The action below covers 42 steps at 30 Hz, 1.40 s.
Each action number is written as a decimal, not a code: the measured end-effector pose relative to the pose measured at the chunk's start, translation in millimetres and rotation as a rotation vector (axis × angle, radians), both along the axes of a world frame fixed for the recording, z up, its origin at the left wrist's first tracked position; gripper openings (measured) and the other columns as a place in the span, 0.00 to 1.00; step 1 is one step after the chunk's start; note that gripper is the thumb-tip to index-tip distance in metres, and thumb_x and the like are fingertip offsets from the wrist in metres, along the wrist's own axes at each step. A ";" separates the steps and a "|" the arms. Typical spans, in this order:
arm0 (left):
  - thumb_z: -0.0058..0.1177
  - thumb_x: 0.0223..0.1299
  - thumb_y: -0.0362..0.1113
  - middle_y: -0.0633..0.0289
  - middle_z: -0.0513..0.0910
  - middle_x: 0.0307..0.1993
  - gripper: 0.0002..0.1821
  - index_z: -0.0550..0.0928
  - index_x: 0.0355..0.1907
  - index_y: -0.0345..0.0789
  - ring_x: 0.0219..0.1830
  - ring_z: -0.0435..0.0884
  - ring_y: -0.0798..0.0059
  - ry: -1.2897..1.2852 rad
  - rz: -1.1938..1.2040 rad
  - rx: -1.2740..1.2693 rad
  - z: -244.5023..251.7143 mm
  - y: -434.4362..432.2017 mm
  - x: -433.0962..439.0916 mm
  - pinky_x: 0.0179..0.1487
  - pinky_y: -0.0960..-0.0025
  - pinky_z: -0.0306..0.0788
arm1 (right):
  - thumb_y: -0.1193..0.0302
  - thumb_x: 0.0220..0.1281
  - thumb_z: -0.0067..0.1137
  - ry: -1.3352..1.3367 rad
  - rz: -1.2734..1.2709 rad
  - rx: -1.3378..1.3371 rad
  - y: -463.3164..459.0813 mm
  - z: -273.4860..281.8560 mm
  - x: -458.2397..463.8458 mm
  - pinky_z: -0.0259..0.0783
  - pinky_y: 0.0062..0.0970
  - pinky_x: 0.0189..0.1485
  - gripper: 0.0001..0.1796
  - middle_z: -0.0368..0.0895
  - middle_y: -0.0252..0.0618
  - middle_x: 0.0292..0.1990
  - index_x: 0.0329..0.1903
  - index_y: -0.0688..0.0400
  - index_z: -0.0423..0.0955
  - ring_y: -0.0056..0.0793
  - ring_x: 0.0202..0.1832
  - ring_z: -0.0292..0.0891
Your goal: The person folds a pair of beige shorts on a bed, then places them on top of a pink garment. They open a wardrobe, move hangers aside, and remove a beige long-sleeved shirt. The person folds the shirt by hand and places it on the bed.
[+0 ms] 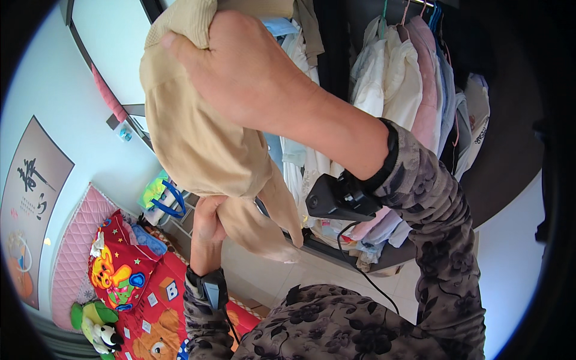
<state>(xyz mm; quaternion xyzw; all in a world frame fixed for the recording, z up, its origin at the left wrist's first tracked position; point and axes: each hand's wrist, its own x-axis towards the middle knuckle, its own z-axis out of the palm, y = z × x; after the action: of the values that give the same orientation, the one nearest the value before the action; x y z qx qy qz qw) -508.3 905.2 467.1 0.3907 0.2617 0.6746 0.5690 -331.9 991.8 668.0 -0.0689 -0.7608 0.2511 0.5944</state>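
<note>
A beige cloth garment [198,135] with a ribbed band at its top hangs between my hands. My right hand [234,58] grips it near the ribbed band, thumb on the outside. Lower down, my left hand [209,220] holds the underside of the same garment, its fingers partly hidden by the fabric. Two narrow sleeve-like or leg-like parts dangle to the right of my left hand. Each wrist wears a black strap with a small device.
An open wardrobe holds hanging clothes, among them a white garment [369,94] and a pink one [423,76]. At lower left is a bed with a red patterned cover [157,306], a red pillow [117,265] and a plush toy [99,326]. A bag with blue handles [168,198] stands beyond the bed.
</note>
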 end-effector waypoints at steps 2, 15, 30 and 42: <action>0.50 0.53 0.22 0.51 0.76 0.52 0.26 0.68 0.58 0.26 0.51 0.78 0.60 -0.047 -0.029 0.085 -4.4 1.5 -12.5 0.55 0.60 0.72 | 0.60 0.60 0.49 -0.089 0.003 -0.013 -0.9 5.8 -7.3 0.72 0.41 0.41 0.24 0.77 0.62 0.25 0.24 0.72 0.75 0.57 0.32 0.76; 0.64 0.41 0.24 0.54 0.75 0.55 0.38 0.66 0.60 0.27 0.54 0.76 0.63 0.186 0.025 0.047 11.7 -34.2 -13.3 0.57 0.61 0.69 | 0.53 0.64 0.50 -0.130 0.487 -0.704 58.5 -12.9 -27.5 0.74 0.25 0.43 0.21 0.81 0.35 0.41 0.48 0.58 0.74 0.27 0.40 0.79; 0.56 0.58 0.31 0.53 0.74 0.53 0.26 0.66 0.58 0.30 0.55 0.74 0.62 -0.172 0.144 -0.084 -0.5 -54.4 21.8 0.59 0.60 0.69 | 0.77 0.64 0.51 -0.285 0.618 -0.689 -2.6 -202.7 47.4 0.68 0.24 0.54 0.07 0.71 0.39 0.49 0.44 0.62 0.68 0.23 0.50 0.70; 0.52 0.63 0.34 0.58 0.73 0.54 0.23 0.66 0.60 0.32 0.56 0.73 0.69 -0.074 0.124 -0.067 3.2 -36.8 47.1 0.58 0.63 0.70 | 0.73 0.60 0.57 -0.272 0.363 -0.617 -27.2 -198.7 49.8 0.67 0.25 0.49 0.13 0.74 0.44 0.44 0.46 0.65 0.72 0.28 0.45 0.71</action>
<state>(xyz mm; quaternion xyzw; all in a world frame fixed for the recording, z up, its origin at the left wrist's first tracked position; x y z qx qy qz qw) -461.3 868.3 470.4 0.3295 0.2866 0.7132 0.5483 -282.0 964.6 469.3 -0.1412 -0.7214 0.5580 0.3852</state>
